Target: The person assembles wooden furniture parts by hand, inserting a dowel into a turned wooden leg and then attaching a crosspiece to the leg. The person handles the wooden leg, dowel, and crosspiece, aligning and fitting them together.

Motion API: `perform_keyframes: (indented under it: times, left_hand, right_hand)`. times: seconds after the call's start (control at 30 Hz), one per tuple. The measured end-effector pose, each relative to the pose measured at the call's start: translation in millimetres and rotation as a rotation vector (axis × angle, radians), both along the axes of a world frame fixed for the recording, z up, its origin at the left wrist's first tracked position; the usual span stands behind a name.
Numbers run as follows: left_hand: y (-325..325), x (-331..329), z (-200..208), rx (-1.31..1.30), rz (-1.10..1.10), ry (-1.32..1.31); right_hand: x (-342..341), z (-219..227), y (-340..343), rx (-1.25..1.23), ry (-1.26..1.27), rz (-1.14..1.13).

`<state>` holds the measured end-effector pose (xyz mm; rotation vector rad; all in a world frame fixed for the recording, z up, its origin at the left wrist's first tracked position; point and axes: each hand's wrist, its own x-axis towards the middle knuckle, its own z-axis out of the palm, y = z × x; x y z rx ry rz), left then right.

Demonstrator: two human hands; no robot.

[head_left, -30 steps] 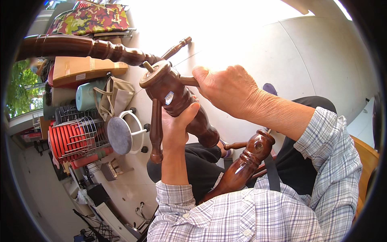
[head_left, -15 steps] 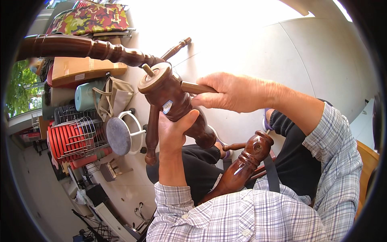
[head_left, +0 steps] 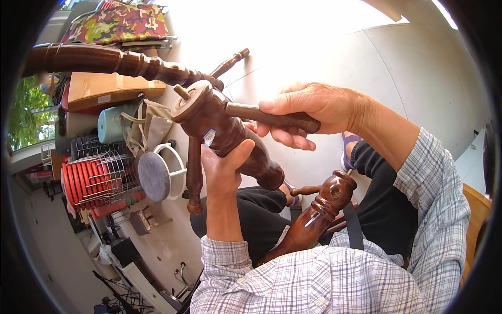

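My left hand [head_left: 222,170] grips a dark, glossy turned wooden post [head_left: 222,133] from below, thumb along its side. A metal bolt [head_left: 181,92] sticks out of the post's round, pale end face. My right hand [head_left: 314,107] is closed on a wooden peg [head_left: 280,115], thumb on top and fingers underneath. The peg's far end meets the post's side; I cannot tell how firmly it is joined. Another peg [head_left: 194,175] points down from the post beside my left wrist. A second turned post [head_left: 311,217], with its own bolt and side peg, lies across my lap.
A long turned wooden pole [head_left: 120,60] reaches in from the far left, behind the held post. To the left stand a round grey-topped stool [head_left: 154,176], a wire rack with red discs [head_left: 99,178], a beige bag [head_left: 151,125] and a cardboard box [head_left: 112,91]. Pale tiled floor [head_left: 376,89] lies ahead.
My right hand has shifted its grip: the peg, mostly covered before, now shows nearly full length under my thumb. The held post has tilted slightly, its bolted end moving left.
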<state>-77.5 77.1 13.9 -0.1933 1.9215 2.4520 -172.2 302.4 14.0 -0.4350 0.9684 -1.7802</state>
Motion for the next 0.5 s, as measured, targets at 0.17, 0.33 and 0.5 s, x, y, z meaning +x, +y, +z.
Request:
perform_keyframes:
  times: [0.17, 0.33, 0.5]
  left_hand:
    - [-5.9, -1.1, -11.0, -0.029, 0.036, -0.075]
    - [-2.6, 0.1, 0.6, -0.011, -0.042, -0.059]
    - [2.2, 2.5, -3.6, 0.041, -0.030, 0.008]
  right_hand:
    - [17.0, 11.4, -8.9, 0.632, 1.213, -0.420]
    - [6.4, 10.4, -1.5, 0.256, 0.282, -0.170]
    - [19.7, 11.0, -6.9, -0.212, -0.384, 0.197]
